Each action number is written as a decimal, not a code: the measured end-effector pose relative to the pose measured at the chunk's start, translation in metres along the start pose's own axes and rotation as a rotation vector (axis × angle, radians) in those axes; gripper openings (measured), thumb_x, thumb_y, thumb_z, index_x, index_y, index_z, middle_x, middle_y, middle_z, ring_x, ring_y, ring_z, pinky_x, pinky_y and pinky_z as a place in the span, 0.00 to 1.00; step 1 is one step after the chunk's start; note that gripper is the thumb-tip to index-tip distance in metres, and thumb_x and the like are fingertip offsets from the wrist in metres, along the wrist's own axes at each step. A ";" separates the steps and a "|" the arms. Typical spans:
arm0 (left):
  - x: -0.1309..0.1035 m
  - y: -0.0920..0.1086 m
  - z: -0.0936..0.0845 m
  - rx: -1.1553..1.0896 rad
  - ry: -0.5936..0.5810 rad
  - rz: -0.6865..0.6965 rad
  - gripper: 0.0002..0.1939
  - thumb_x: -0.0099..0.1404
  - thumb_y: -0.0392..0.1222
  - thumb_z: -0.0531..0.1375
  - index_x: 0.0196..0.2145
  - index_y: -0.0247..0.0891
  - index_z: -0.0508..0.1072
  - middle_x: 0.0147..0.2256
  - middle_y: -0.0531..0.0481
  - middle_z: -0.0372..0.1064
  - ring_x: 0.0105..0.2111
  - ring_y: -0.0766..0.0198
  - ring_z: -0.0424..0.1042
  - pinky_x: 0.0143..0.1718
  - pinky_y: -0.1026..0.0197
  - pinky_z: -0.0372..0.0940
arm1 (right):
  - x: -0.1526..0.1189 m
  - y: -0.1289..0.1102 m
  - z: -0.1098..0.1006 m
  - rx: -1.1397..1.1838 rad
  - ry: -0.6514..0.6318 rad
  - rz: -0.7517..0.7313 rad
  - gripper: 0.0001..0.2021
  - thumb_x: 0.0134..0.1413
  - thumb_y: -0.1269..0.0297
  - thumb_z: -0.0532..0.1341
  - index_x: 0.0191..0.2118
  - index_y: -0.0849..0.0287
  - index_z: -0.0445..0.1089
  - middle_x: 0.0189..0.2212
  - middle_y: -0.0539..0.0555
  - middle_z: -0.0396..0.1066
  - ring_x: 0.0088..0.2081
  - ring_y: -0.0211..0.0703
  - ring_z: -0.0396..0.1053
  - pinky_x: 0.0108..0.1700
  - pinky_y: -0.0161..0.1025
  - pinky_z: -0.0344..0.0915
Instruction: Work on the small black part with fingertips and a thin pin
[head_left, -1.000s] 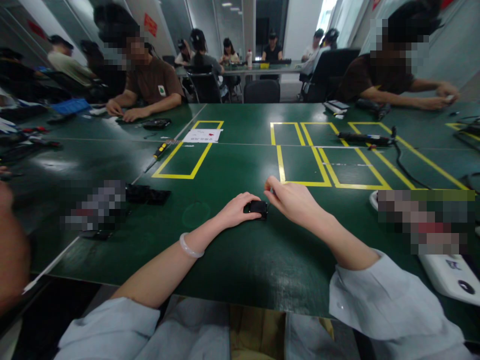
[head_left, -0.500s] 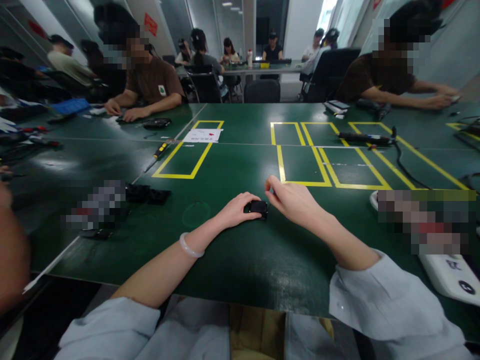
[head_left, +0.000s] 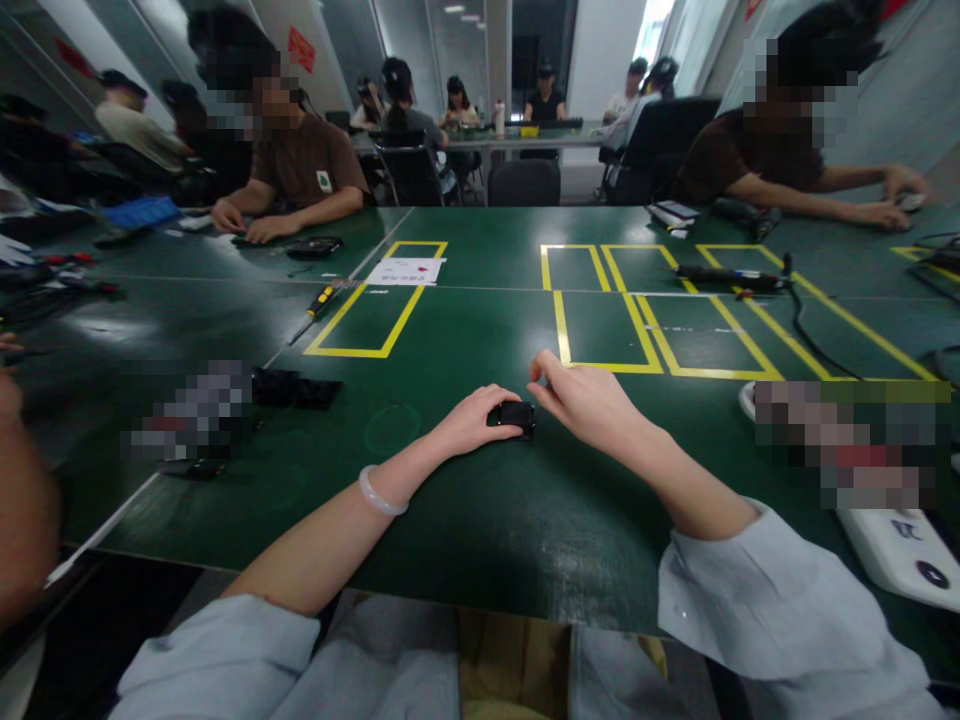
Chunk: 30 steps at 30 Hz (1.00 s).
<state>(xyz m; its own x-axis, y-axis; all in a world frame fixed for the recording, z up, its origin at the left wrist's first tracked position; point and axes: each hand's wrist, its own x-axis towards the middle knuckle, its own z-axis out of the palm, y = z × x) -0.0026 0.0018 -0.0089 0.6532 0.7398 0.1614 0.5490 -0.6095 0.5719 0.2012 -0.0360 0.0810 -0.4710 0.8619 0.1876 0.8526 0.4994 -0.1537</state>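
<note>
A small black box-shaped device [head_left: 516, 414] rests on the green table, its kind too small to make out. My left hand [head_left: 480, 418] is closed round its left end, thumb along the near side and fingers over the far side. Just to the right of the device hovers my right hand [head_left: 589, 400], its index finger bent and the thumb side turned toward the device. Those right fingers are curled together in a pinch; whatever they hold, if anything, is hidden.
Yellow tape outlines [head_left: 609, 368] mark the green table [head_left: 480, 540]. A yellow-black screwdriver [head_left: 319, 308] and a white paper sheet [head_left: 407, 271] lie ahead on the left. Black parts [head_left: 296, 389] are nearer left. A black corded tool [head_left: 731, 276] lies right. Co-workers sit across the table.
My hands and the black device stay almost still; my right fingertips shift very slightly. The co-worker at the right has moved their hands.
</note>
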 end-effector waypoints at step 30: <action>0.000 0.000 0.001 0.001 0.001 -0.013 0.20 0.60 0.53 0.61 0.48 0.43 0.68 0.42 0.49 0.66 0.43 0.56 0.66 0.45 0.56 0.61 | -0.002 0.000 -0.002 0.020 0.011 -0.011 0.09 0.62 0.61 0.48 0.44 0.57 0.60 0.28 0.51 0.72 0.28 0.40 0.68 0.28 0.34 0.48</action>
<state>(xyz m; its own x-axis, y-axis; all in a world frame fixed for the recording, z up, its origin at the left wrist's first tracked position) -0.0024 0.0015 -0.0093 0.6455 0.7479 0.1548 0.5581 -0.6003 0.5729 0.2023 -0.0381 0.0829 -0.4778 0.8554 0.2000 0.8427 0.5106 -0.1708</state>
